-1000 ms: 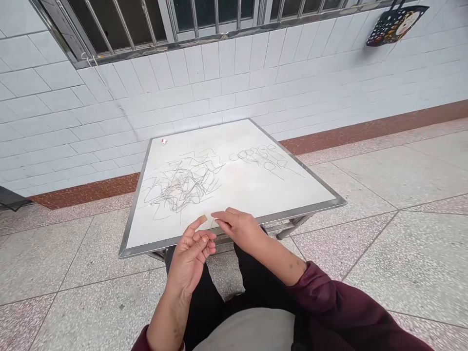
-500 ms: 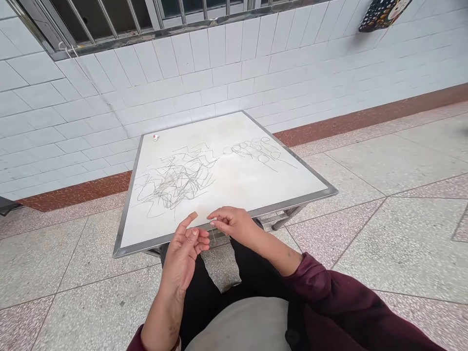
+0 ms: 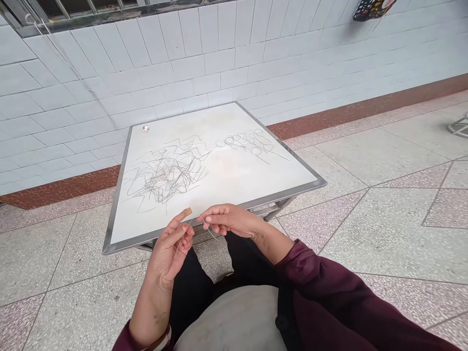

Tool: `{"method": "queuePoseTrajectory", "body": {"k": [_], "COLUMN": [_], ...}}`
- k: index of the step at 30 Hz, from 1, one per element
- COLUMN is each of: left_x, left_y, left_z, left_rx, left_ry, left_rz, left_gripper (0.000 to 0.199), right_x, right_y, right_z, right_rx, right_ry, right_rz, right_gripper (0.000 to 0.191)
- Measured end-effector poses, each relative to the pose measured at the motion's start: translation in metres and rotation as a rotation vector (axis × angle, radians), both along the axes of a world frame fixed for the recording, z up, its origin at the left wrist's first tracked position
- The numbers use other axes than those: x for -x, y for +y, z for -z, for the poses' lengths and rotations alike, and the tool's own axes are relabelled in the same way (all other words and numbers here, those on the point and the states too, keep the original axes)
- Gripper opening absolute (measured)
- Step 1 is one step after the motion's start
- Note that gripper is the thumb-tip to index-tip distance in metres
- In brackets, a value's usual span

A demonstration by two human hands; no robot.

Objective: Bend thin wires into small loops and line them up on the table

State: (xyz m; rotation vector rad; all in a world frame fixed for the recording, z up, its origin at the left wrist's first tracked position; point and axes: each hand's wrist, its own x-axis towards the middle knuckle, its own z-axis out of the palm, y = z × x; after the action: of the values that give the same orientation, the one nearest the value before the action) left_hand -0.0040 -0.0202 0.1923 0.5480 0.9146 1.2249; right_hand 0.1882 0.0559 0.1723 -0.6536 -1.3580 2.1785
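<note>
Over the near edge of the table, my left hand (image 3: 171,246) pinches a thin pale wire (image 3: 178,247) between thumb and fingers. Its index finger points up, with a tan bandage (image 3: 187,212) round the tip. Close beside it, my right hand (image 3: 228,218) is closed in a pinch on a thin wire (image 3: 211,232) that curves down below the fingers. Whether both hands hold one bent wire or two pieces, I cannot tell. A loose heap of bent thin wires (image 3: 171,175) lies on the left of the tabletop. Several wires with looped ends (image 3: 256,144) lie at the right.
The white table (image 3: 234,180) has a grey metal rim and stands against a tiled wall (image 3: 175,73). A small white and red object (image 3: 146,129) sits at its far left corner. A patterned bag (image 3: 373,9) hangs on the wall. A round metal frame (image 3: 458,126) stands at far right.
My left fingers have closed into a pinch, and more of the wire shows at both hands. The view has tipped down and shifted a little right.
</note>
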Motion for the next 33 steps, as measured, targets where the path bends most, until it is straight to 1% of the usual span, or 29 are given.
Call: {"method": "queuePoseTrajectory", "body": {"k": [3,5,7,10,12,14,15,17,19,23,25,27,29,31,33], "left_x": [0.011,0.017,0.023,0.028,0.031,0.033,0.035,0.036,0.036,0.029,0.024,0.019,0.014,0.012,0.010], "left_y": [0.002,0.002,0.001,-0.002,-0.003,-0.004,-0.004,-0.004,-0.004,-0.004,-0.004,-0.005,-0.007,-0.009,-0.011], "left_z": [0.003,0.003,0.003,0.003,0.003,0.004,0.004,0.004,0.004,0.004,0.005,0.007,0.009,0.009,0.007], "left_rx": [0.016,0.014,0.012,0.012,0.009,-0.005,-0.013,-0.027,-0.034,-0.033,-0.030,-0.028,-0.039,-0.068,-0.112], "left_ry": [-0.042,-0.041,-0.025,0.001,-0.004,-0.027,-0.041,-0.067,-0.087,-0.114,-0.120,-0.124,-0.121,-0.105,-0.082], "left_rz": [0.025,0.045,0.060,0.053,0.042,0.031,0.028,0.024,0.028,0.054,0.081,0.101,0.101,0.103,0.114], "left_gripper": [0.047,0.048,0.048,0.047,0.048,0.049,0.050,0.051,0.051,0.052,0.051,0.049,0.048,0.052,0.060], "right_x": [-0.002,-0.004,-0.006,-0.014,-0.021,-0.025,-0.026,-0.026,-0.021,0.000,0.012,0.021,0.026,0.026,0.024], "right_y": [0.000,-0.001,-0.001,0.004,0.009,0.012,0.013,0.011,0.004,-0.015,-0.024,-0.029,-0.031,-0.030,-0.028], "right_z": [-0.002,-0.006,-0.011,-0.017,-0.018,-0.018,-0.017,-0.014,-0.010,-0.002,0.004,0.011,0.017,0.020,0.020], "right_rx": [0.044,0.014,-0.069,-0.211,-0.277,-0.326,-0.347,-0.381,-0.407,-0.491,-0.533,-0.560,-0.572,-0.617,-0.743], "right_ry": [0.025,0.020,-0.002,-0.040,-0.051,-0.070,-0.088,-0.130,-0.160,-0.208,-0.222,-0.228,-0.242,-0.273,-0.329], "right_rz": [-0.073,-0.062,0.049,0.335,0.487,0.569,0.587,0.583,0.534,0.362,0.265,0.200,0.191,0.208,0.231], "right_gripper": [0.029,0.029,0.029,0.024,0.021,0.019,0.019,0.019,0.022,0.022,0.024,0.027,0.023,0.014,0.011]}}
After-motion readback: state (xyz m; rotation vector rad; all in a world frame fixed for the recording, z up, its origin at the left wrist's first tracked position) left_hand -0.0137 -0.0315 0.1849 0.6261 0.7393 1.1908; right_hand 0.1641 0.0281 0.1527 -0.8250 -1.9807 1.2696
